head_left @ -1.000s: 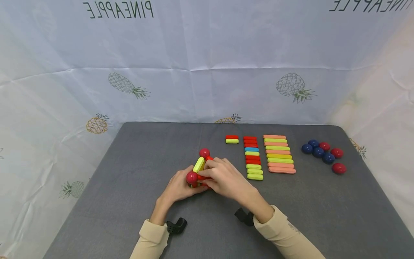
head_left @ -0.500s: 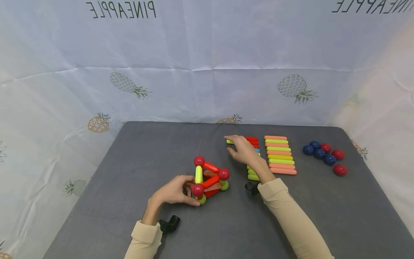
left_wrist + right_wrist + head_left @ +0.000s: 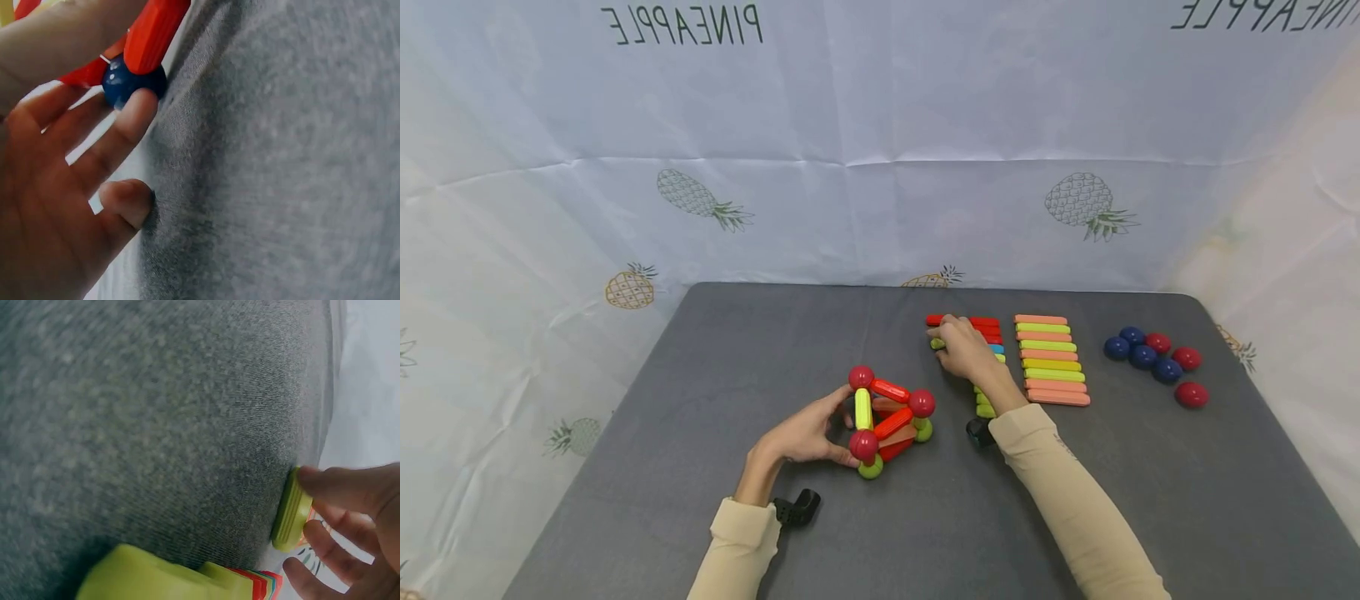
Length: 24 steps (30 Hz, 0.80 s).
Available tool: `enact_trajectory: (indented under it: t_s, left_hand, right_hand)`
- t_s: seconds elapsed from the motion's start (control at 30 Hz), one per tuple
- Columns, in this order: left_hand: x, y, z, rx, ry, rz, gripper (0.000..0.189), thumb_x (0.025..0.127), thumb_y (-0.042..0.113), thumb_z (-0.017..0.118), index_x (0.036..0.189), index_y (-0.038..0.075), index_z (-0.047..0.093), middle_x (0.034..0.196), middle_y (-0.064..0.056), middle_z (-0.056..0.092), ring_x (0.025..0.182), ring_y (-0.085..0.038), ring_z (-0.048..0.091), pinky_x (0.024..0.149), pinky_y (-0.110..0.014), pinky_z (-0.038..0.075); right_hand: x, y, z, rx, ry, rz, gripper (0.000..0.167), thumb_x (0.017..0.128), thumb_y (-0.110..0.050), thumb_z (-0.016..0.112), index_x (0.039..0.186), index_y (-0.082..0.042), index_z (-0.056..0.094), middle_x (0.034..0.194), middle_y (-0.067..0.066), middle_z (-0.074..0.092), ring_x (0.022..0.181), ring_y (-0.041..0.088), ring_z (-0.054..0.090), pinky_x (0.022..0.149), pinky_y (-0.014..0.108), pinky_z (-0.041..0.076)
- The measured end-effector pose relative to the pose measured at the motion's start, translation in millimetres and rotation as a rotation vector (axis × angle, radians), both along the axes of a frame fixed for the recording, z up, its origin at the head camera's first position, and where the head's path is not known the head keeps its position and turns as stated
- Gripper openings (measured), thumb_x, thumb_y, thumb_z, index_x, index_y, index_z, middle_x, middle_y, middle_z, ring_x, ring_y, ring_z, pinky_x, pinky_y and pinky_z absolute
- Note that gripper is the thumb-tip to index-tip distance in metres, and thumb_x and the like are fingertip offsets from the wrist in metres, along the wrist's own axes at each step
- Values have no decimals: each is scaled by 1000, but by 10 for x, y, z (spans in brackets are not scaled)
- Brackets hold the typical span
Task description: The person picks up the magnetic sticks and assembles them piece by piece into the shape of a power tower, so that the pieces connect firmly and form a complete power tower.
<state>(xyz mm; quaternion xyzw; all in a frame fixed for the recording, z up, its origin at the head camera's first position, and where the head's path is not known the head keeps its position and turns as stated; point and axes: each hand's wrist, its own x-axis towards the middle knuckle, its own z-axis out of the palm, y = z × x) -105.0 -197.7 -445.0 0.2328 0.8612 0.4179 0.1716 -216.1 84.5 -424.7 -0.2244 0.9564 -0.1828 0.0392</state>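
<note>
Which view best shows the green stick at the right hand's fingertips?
The right wrist view: it shows the green stick close up, ridges visible. In the head view, the right hand hides all but one end; the left wrist view doesn't show it.

Totals four loose blue balls [image 3: 1142, 357], three loose red balls [image 3: 1192, 395], nine loose long sticks [image 3: 1052, 365], one ball-and-stick frame [image 3: 892, 423], two hands [image 3: 805, 431].

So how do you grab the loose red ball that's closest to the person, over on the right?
I'd pinch the red ball around its fattest middle: it's round, so gripping higher might let it slip. I'd come from the front right, because the closest blue ball sits behind it on the left. The right hand is nearer, so probably use that one.
</note>
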Motion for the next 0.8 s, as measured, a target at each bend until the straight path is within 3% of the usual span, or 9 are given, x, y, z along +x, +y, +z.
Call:
enact_trajectory:
  t_s: [0.17,0.33,0.5,0.63,0.8]
  left_hand:
    - [-18,22,-34,30,62,-31,77,73,18,93,137,11,51,102,-5,59,87,-18,54,71,-23,46]
    - [7,76,-66,10,131,-6,55,72,23,95,113,15,60,93,-1,57,83,-13,51,73,-22,44]
    - [26,112,-96,38,179,-6,53,69,26,96,112,16,65,96,1,64,87,-9,56,79,-24,50]
    - [16,143,-154,50,221,32,55,70,27,96,116,16,68,104,3,72,91,-5,62,87,-26,55]
    - [-6,185,-188,39,249,115,55,73,29,94,119,14,68,109,1,74,94,-8,68,88,-28,57]
  right_hand:
    - [19,6,-34,1,24,-31,34,92,10,62,123,-1,73,122,21,64,105,38,55,88,43,54]
    - [27,23,-65,-17,45,-65,33,90,13,62,115,-2,77,119,19,70,106,39,56,82,45,54]
    - [43,30,-64,-75,64,-75,28,92,3,69,119,-3,76,119,19,72,104,38,64,77,43,56]
    - [88,-7,15,-331,117,-69,31,93,-5,73,123,0,72,112,20,72,96,34,69,78,42,59]
    - [224,-86,272,-721,155,-18,31,90,-9,77,120,-2,74,110,18,74,95,30,73,83,42,62]
